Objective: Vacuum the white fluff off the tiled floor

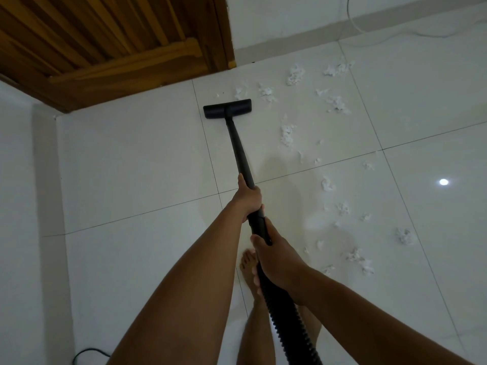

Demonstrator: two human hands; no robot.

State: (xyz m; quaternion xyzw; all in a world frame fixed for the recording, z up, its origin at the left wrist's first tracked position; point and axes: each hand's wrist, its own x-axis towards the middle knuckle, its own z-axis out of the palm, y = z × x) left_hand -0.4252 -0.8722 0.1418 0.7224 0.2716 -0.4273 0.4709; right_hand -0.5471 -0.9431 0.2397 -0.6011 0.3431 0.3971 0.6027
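Tiled floor (131, 167): white fluff (287, 134) (ragged tufts)

Dim light, glare spot on floor (411, 101), bowed edges, corners seemingly soft

No legible text, label or number anywhere.

both arms out fwd, l hand (249, 198) ahead of r hand (276, 262), both gripping wand (238, 143)
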